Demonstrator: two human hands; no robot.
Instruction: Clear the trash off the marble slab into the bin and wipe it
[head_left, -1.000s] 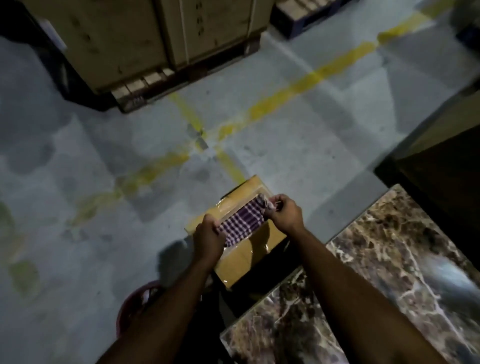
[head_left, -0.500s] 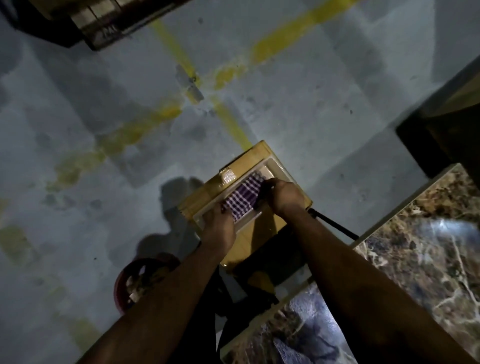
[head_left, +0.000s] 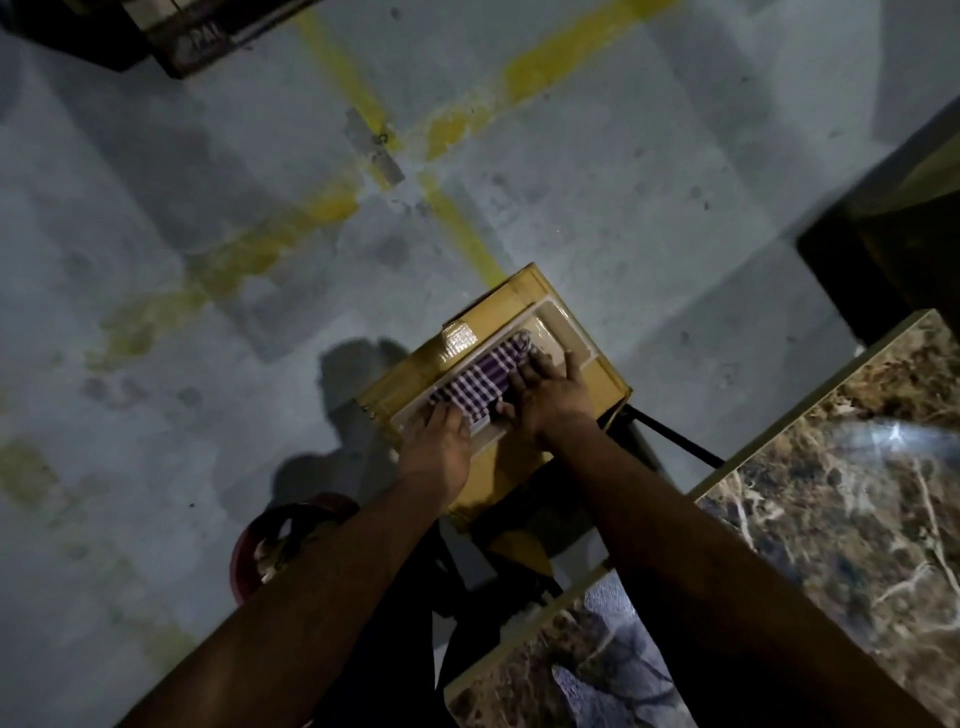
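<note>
The floor (head_left: 571, 156) was the biggest thing in shot, grey concrete with worn yellow lines (head_left: 457, 228) crossing out past the fingertips. The slab (head_left: 831, 519), brown marble with pale veins, sat off to the right of both hands and nearer the person, one glare patch on it and no trash on the part I could see. A dark pallet (head_left: 208, 36) poked into the far top-left corner, well away from everything.

Right under the hands was a yellow box (head_left: 519, 296) on a dark stand, and on top of that a clear tray (head_left: 563, 338). A checked purple-and-white cloth (head_left: 483, 376) lay folded in the tray, running diagonally between the two hands.

The bin (head_left: 244, 561) was red, down left of the left forearm and mostly hidden by it, looked like some pale scraps inside but too dim to say.

Right hand (head_left: 545, 395) lay flat on the cloth's near-right end, fingers (head_left: 569, 364) straight and a bit spread, tips reaching onto the tray past the cloth. Left hand (head_left: 436, 441) was at the cloth's near-left end, touching it, knuckles up. Its fingers were tucked under from this angle, so I couldn't tell if they were pinching the edge or just pressing down.
</note>
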